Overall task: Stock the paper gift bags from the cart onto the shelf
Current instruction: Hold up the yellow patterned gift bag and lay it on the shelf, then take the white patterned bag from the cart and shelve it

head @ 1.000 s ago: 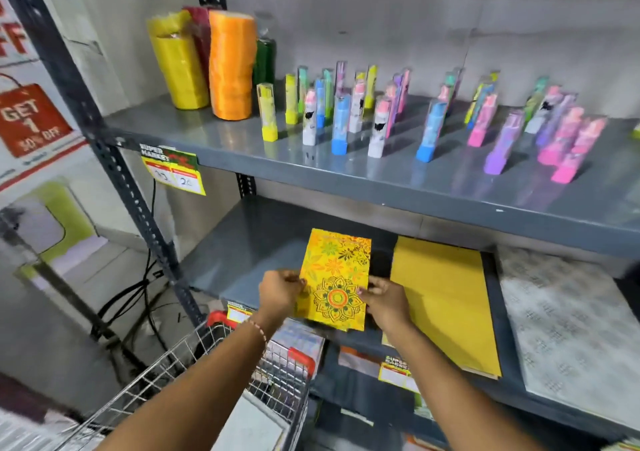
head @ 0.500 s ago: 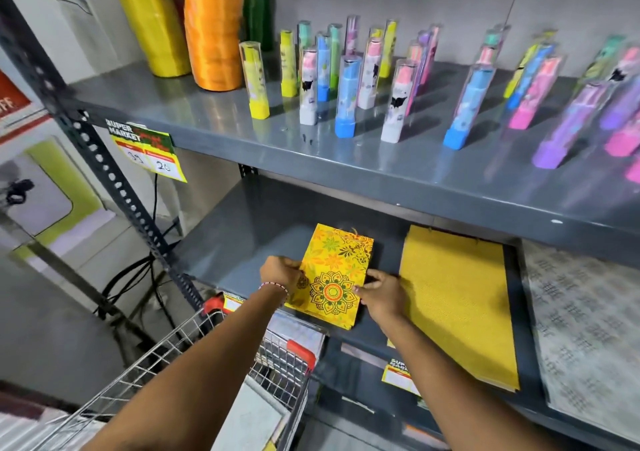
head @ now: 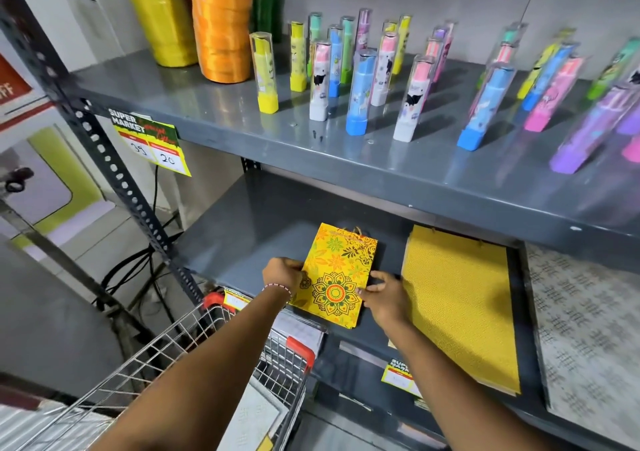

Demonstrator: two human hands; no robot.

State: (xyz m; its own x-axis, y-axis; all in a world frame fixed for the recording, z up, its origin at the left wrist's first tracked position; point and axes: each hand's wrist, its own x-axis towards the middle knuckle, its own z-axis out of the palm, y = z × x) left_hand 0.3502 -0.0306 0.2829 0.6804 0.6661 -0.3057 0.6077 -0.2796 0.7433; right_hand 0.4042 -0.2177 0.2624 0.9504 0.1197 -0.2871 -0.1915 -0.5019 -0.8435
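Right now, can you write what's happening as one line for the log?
step: placing gift bag | floral gift bag: flat on lower shelf | left hand: holding left edge | right hand: at right edge

A grey metal lower shelf (head: 242, 243) carries three flat lots side by side: a floral yellow bag (head: 337, 270) lying near its front edge, a plain yellow stack (head: 457, 305) just beside it, and a white patterned stack (head: 585, 340) at far right
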